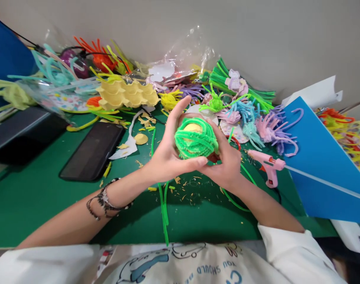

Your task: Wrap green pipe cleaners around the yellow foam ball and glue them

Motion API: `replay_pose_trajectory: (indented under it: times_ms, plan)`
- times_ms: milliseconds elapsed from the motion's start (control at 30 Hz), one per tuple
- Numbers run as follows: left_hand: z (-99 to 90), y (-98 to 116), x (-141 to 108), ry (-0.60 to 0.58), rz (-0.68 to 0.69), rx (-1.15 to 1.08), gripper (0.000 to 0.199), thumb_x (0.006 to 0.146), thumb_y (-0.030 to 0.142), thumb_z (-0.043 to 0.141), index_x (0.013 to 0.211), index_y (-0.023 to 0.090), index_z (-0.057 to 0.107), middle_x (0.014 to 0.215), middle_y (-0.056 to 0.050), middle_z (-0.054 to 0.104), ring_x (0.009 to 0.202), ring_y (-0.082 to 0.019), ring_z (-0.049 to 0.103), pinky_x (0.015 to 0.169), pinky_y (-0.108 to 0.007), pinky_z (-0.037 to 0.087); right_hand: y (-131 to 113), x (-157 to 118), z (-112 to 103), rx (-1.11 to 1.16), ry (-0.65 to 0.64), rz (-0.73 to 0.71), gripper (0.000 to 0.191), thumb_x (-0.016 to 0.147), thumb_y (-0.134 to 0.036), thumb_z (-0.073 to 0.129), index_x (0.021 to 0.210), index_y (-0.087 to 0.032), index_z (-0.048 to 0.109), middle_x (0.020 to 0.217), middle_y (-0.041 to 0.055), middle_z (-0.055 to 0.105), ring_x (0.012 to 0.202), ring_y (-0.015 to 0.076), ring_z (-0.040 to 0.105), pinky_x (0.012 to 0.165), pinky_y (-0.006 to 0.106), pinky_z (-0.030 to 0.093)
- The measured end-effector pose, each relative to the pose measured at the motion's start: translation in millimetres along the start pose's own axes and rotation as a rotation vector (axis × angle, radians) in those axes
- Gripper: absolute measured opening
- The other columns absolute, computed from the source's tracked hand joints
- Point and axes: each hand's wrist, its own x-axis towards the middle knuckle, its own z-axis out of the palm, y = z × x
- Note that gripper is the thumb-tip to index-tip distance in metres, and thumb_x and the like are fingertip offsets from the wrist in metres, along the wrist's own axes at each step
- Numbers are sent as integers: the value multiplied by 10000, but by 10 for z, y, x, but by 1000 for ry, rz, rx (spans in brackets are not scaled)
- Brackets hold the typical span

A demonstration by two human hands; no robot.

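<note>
Between my two hands, above the middle of the green table, is a ball wrapped in bright green pipe cleaners [194, 146], with a pale yellow core [193, 127] showing through at the top. My left hand [175, 148] curves round its left side, the thumb along the bottom and a finger pointing up. On the other side, my right hand [224, 156] grips the ball, its fingers partly hidden behind it. Loose green pipe cleaners [165, 209] lie below and beside my hands. A red-handled tool [234, 141], partly covered, sits just behind my right hand.
A black phone [92, 150] lies left on the green table [138, 225]. A pink glue gun [268, 165] with a long glue stick rests at right, by a blue board [330, 169]. Behind stand a yellow egg carton [128, 94] and many coloured pipe-cleaner pieces. Yellow scraps litter the middle.
</note>
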Motion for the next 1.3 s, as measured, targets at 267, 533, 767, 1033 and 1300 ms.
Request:
replay_pose_trajectory:
  times_ms: [267, 533, 767, 1033, 1300]
  plan:
    - [17, -54, -8, -53, 7, 9, 877, 896, 721, 403, 1548, 306, -11, 1489, -138, 429, 1224, -274, 586, 950, -420, 541, 36, 77, -49, -174, 109, -206, 522, 897, -446, 568, 1357, -212, 490, 1002, 65, 722, 752, 169, 673, 688, 268, 553]
    - [-345, -10, 120, -127, 109, 579, 945, 736, 760, 638, 1489, 273, 338, 1286, -130, 656, 1151, -329, 607, 1052, -537, 355, 73, 131, -280, -577, -103, -283, 599, 829, -474, 647, 1329, -167, 526, 1001, 87, 599, 781, 186, 597, 528, 276, 418]
    - [-240, 84, 82, -223, 199, 776, 754, 781, 738, 608, 1306, 198, 579, 1133, -156, 727, 1087, -375, 655, 1081, -617, 300, -64, 99, -278, -743, -228, -386, 497, 828, -383, 671, 1225, -96, 585, 939, 103, 628, 756, 199, 572, 511, 310, 416]
    - [-337, 63, 121, -185, 216, 695, 650, 784, 689, 650, 1311, 313, 590, 1197, -80, 723, 1117, -337, 668, 1029, -550, 419, -28, 129, -371, -545, -231, -399, 480, 912, -330, 590, 1324, -108, 482, 1044, 134, 647, 968, 251, 619, 764, 344, 547]
    - [-437, 60, 128, -44, 221, 625, 655, 763, 748, 625, 1289, 363, 568, 1150, -31, 735, 1059, -327, 676, 1083, -637, 274, -80, 150, -532, -206, -184, -252, 634, 915, -451, 592, 1456, -246, 334, 1345, 114, 586, 1112, 246, 633, 908, 390, 569]
